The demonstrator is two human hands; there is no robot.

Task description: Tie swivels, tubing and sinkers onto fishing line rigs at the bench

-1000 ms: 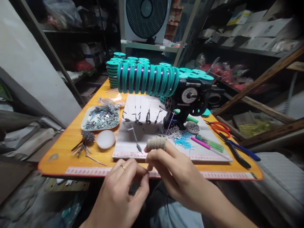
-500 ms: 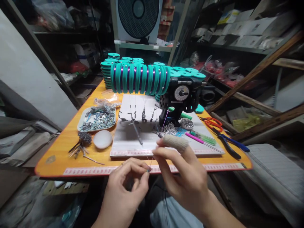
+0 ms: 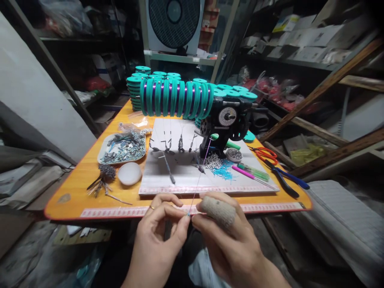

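Note:
My left hand (image 3: pixel 163 232), a ring on one finger, pinches a thin fishing line (image 3: pixel 196 189) with a tiny blue piece on it at the fingertips. The line runs up past the winding machine (image 3: pixel 222 120), where it looks purple. Right beside it, my right hand (image 3: pixel 228 236) has thumb and finger closed on a short stretch of the line. A grey knitted finger sleeve (image 3: pixel 220 211) covers one of its fingers. Turquoise spools (image 3: pixel 177 98) wound with purple line sit in a row on the machine's shaft. Several dark sinkers (image 3: pixel 180 144) hang below them.
A tray of small metal parts (image 3: pixel 121 148) and a white bowl (image 3: pixel 129 173) stand left. Blue snippets (image 3: pixel 223 171), a pink-handled needle tool (image 3: pixel 243 172), pliers (image 3: pixel 283 180) and orange scissors (image 3: pixel 265 154) lie right. A tape measure (image 3: pixel 120 211) runs along the table's front edge.
My right hand has come down and its fingertips now sit level with my left fingertips. The line now stretches visibly from the machine to my hands. My left hand stays nearly in place.

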